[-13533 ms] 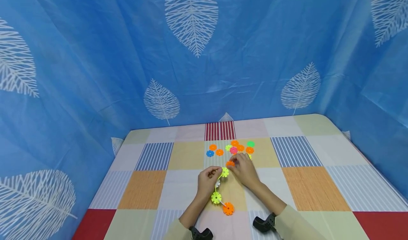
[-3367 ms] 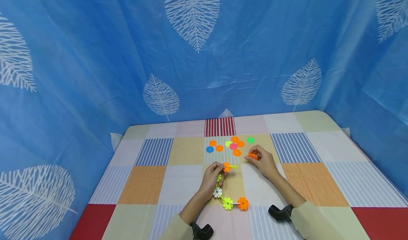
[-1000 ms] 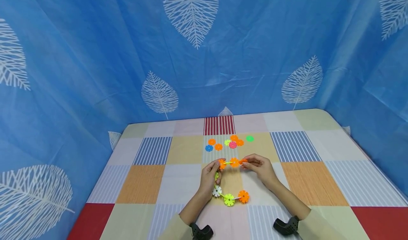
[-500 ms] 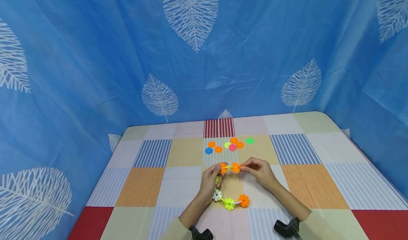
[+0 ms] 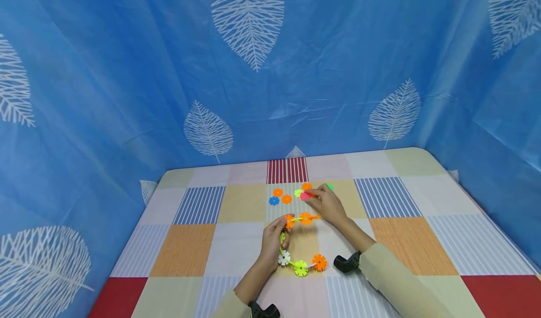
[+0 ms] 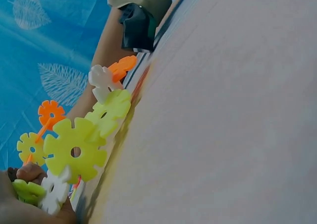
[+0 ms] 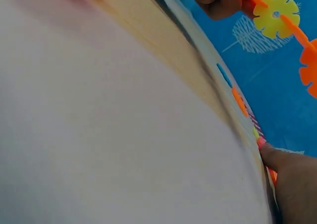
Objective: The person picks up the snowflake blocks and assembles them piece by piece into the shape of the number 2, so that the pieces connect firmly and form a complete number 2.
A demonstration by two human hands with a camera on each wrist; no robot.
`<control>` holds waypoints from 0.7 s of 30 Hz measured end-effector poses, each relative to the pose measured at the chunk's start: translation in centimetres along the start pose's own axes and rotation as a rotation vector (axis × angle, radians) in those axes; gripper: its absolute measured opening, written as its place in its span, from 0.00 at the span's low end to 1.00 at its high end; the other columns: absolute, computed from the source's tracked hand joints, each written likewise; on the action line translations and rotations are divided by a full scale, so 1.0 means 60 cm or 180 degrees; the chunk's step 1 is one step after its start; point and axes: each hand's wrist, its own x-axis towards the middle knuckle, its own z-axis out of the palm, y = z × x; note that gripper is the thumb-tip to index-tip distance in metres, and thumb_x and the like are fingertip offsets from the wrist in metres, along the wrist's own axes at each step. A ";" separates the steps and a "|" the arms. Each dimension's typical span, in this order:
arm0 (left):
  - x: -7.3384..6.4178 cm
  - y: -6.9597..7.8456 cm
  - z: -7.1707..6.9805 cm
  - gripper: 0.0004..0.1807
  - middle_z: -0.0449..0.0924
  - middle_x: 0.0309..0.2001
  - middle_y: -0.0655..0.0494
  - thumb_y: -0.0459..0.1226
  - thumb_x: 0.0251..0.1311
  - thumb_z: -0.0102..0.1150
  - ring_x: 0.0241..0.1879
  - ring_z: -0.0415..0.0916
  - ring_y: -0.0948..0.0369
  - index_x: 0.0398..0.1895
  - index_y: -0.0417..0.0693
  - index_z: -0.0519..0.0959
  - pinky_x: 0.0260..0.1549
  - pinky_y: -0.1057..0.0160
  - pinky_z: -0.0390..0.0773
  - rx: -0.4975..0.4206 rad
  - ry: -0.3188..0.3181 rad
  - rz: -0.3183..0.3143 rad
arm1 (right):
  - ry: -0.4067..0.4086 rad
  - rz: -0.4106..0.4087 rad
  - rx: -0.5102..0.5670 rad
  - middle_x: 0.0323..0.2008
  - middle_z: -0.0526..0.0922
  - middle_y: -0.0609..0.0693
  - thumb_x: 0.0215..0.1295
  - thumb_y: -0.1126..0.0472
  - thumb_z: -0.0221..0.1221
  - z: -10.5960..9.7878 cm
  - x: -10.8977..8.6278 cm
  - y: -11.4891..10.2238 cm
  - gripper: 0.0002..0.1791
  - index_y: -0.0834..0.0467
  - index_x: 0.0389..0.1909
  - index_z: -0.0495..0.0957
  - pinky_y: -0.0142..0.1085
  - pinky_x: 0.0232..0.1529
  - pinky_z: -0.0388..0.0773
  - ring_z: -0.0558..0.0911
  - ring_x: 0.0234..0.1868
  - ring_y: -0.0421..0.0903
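In the head view my left hand [image 5: 272,240] grips a chain of interlocking snowflake discs above the table. The chain bends round: from the hand an orange disc [image 5: 306,218] extends right at the top, with another orange piece seen edge-on. Below the hand hang a white disc [image 5: 284,258], a yellow disc [image 5: 300,268] and an orange end disc [image 5: 319,262]. The left wrist view shows yellow, white and orange discs slotted together beyond the fingers. My right hand [image 5: 327,205] reaches into the loose pieces, thumb and finger at the pink disc [image 5: 304,196]; whether they pinch it I cannot tell.
Loose discs lie beyond the hands: a blue disc [image 5: 274,200], orange discs [image 5: 286,199], a yellow disc [image 5: 298,193] and a green disc [image 5: 330,186] partly behind the right hand. A patchwork cloth [image 5: 245,247] covers the table, and a blue leaf-print curtain [image 5: 296,111] hangs behind.
Over the longer span several discs joined the chain, lately an orange one at its upper end. Since half a second ago my right hand let go there and moved up-left to the pink disc.
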 end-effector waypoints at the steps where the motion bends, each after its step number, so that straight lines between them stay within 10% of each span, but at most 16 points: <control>1: 0.000 -0.001 0.000 0.19 0.69 0.25 0.54 0.41 0.69 0.45 0.11 0.56 0.68 0.52 0.36 0.75 0.11 0.73 0.61 0.0003 0.0001 0.0010 | -0.0016 0.0029 -0.0020 0.32 0.70 0.50 0.55 0.53 0.65 0.000 0.001 -0.001 0.20 0.60 0.46 0.80 0.33 0.22 0.63 0.65 0.24 0.42; 6: 0.001 -0.003 -0.002 0.18 0.70 0.25 0.55 0.42 0.68 0.45 0.11 0.57 0.68 0.50 0.38 0.76 0.11 0.73 0.61 -0.0001 0.0012 0.0019 | 0.0155 0.0092 0.0509 0.26 0.74 0.48 0.53 0.59 0.67 -0.010 -0.014 0.001 0.14 0.60 0.36 0.75 0.31 0.25 0.69 0.70 0.24 0.41; 13: 0.001 -0.002 -0.001 0.19 0.70 0.26 0.53 0.42 0.69 0.45 0.12 0.57 0.68 0.52 0.36 0.74 0.12 0.73 0.61 -0.0015 0.0006 0.0041 | 0.0173 0.0529 0.2132 0.31 0.80 0.59 0.58 0.64 0.62 -0.041 -0.069 -0.004 0.18 0.66 0.49 0.76 0.32 0.32 0.79 0.80 0.29 0.47; 21: 0.000 0.004 -0.003 0.18 0.69 0.27 0.51 0.37 0.70 0.41 0.12 0.57 0.66 0.54 0.31 0.71 0.12 0.72 0.62 -0.0064 -0.0070 0.0000 | 0.0166 0.0817 0.2963 0.29 0.83 0.55 0.59 0.66 0.60 -0.057 -0.115 -0.031 0.19 0.74 0.48 0.72 0.39 0.31 0.80 0.83 0.28 0.48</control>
